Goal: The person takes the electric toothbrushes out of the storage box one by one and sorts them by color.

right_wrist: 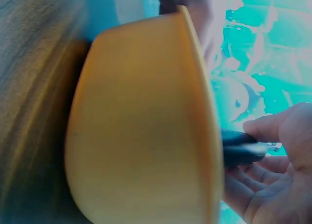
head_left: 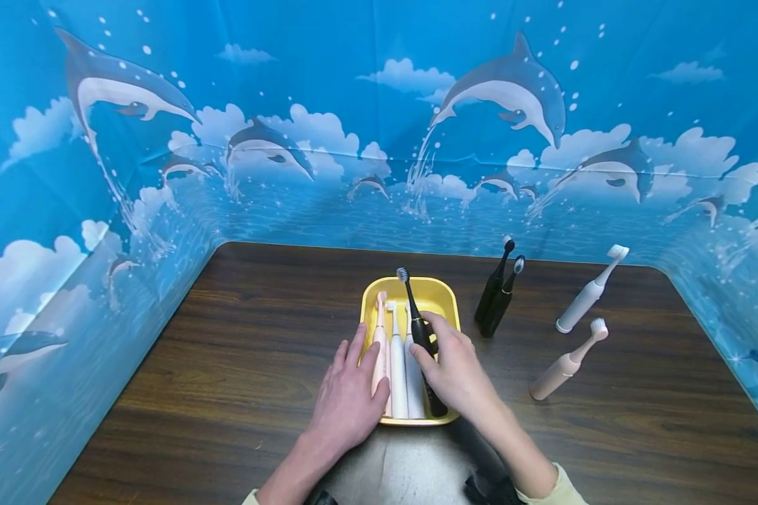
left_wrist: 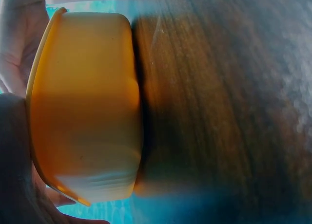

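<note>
Black toothbrush (head_left: 419, 330) slants over right side of yellow tray (head_left: 442, 298), which sits by front edge of desk (head_left: 259, 337). Right hand (head_left: 451, 359) has grip pinched around its handle; left hand (head_left: 354, 394) lies with fingers loosely extended along tray's left rim, near pink toothbrush (head_left: 380, 331), though blurred wrist view hides how firmly it presses. Brush likely light, stiff, smooth enough to slip; best taken mid-handle, bristle end kept free. White toothbrushes (head_left: 399, 372) lie between hands. Toward desk's right edge stand two black toothbrushes (head_left: 497, 308), upright white toothbrush (head_left: 581, 305), upright pink toothbrush (head_left: 557, 373).
</note>
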Demonstrator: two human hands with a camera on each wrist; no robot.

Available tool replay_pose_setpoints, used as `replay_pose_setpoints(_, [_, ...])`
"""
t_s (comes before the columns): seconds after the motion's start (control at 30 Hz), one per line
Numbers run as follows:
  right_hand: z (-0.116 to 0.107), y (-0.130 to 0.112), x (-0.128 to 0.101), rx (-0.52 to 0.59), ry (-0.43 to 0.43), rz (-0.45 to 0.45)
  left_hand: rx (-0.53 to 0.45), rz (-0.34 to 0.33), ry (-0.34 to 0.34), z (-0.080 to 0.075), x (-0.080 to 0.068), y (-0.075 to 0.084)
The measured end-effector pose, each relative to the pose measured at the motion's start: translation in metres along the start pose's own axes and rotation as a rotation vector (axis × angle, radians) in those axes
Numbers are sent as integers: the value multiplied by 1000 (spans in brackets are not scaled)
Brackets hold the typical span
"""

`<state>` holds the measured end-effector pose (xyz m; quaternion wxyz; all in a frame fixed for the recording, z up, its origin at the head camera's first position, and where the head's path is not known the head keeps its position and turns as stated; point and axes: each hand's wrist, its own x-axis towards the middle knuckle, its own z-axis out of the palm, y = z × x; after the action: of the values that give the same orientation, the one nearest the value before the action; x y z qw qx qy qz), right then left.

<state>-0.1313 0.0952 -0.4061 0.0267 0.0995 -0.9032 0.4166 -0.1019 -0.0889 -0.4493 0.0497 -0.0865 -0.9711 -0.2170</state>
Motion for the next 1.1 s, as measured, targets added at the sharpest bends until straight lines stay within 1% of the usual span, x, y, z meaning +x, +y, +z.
replay_pose_setpoints(0.13, [-11,-2,-3,37,79,-40,-2,-5,-6,-1,0,0])
replay_pose_setpoints(0.2, [-16,-2,-4,61,137,-84,-3,-4,-3,0,0,0])
replay_pose_setpoints(0.27, [-22,1,-5,80,214,-133,-1,3,6,0,0,1])
replay_pose_setpoints(0.43, [-29,15,-4,106,449,-271,0,3,9,0,1,1])
replay_pose_setpoints(0.53, [-31,25,-3,120,551,-305,0,3,10,1,0,1])
replay_pose_setpoints(0.6, [-33,29,-3,134,600,-295,-1,5,12,1,0,0])
replay_pose_setpoints(0.73, [-36,35,-3,191,685,-240,-4,6,12,1,0,0])
replay_pose_setpoints(0.87, [-35,45,-1,183,763,-198,-8,-7,4,1,0,1])
replay_pose_setpoints(0.97, [-34,52,0,161,788,-150,-8,-11,0,0,-1,1])
replay_pose_setpoints(1.1, [-32,59,2,172,785,-86,-7,-11,-1,0,-1,1])
